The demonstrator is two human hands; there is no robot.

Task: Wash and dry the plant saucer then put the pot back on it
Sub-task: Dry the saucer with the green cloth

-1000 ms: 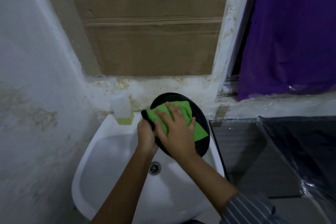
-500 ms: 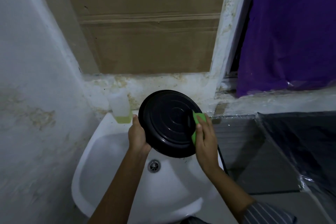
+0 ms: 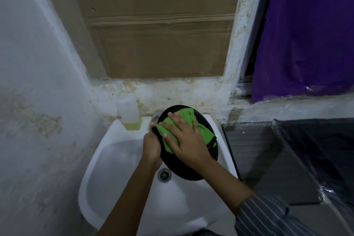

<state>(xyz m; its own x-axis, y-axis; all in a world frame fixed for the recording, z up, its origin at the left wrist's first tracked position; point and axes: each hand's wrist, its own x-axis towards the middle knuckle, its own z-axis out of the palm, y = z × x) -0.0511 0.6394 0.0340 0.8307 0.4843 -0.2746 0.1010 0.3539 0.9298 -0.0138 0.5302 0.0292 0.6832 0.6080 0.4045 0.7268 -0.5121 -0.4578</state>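
A round black plant saucer [image 3: 183, 168] is held tilted over the white sink [image 3: 118, 184]. My left hand [image 3: 152, 147] grips the saucer's left rim. A green cloth [image 3: 188, 126] lies spread across the saucer's upper face. My right hand [image 3: 185, 140] lies flat on the cloth with fingers spread, pressing it against the saucer. The pot is not in view.
A translucent bottle [image 3: 129, 114] with yellow liquid stands on the sink's back left corner. The drain [image 3: 164, 175] sits below the saucer. A stained wall is on the left, cardboard [image 3: 159, 25] behind, a purple cloth [image 3: 306, 30] upper right, a plastic-covered counter [image 3: 277, 155] at right.
Half a second ago the saucer's ribbed face was bare, with my right hand and the cloth at its right edge. Now the cloth and my flat right hand cover that face.
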